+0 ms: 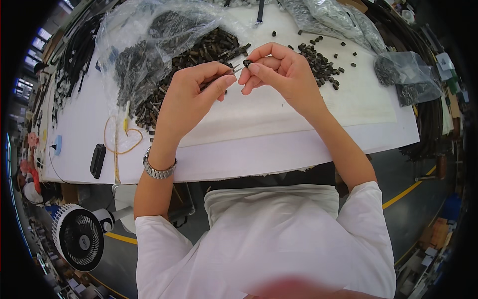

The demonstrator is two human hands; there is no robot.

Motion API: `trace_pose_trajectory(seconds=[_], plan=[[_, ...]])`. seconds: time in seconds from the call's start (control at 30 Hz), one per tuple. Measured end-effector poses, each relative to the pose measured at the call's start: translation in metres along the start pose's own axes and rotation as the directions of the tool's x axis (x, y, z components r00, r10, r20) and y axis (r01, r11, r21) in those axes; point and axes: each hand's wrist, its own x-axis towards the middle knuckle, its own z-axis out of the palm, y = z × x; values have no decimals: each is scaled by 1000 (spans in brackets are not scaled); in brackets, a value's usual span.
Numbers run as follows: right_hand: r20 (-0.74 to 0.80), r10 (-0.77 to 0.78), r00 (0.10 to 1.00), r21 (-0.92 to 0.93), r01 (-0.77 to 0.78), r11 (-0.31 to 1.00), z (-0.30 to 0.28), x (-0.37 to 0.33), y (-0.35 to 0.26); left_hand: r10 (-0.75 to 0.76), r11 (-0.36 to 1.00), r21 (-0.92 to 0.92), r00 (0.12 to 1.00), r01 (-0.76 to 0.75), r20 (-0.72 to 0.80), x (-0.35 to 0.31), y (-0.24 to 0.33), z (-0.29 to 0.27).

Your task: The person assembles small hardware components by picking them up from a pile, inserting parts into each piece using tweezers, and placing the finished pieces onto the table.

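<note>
Hands at upper centre of frame, over white table (298, 144). Left hand (191, 97) pinched on thin metal pin (234, 70), mostly hidden by fingers. Right hand (279, 67) pinched on small black cap (247, 63) at pin tip; detail too small to read. Clear plastic bag (149, 35) upper left, spilling dark parts. Loose black caps (321, 62) upper right. Grey bags (408, 79) far right, contents unclear.

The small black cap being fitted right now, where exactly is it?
In the head view, the small black cap is pinched in the right hand, above the white table, just left of the loose pile of caps.
</note>
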Motion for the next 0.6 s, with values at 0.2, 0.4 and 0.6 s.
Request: trace_pose_trajectory(seconds=[0.2,0.4,0.6], plan=[[-50,-90,995,-195,79,978,13,-5,5,68,995,80,998,-68,4,-1,0,1],[-78,-202,976,-405,154,901,18,-8,10,144,977,173,985,-127,-92,-3,-8,11],[-77,-292,953,-602,189,776,21,-10,14,410,857,408,896,-315,-170,-5,-17,23]])
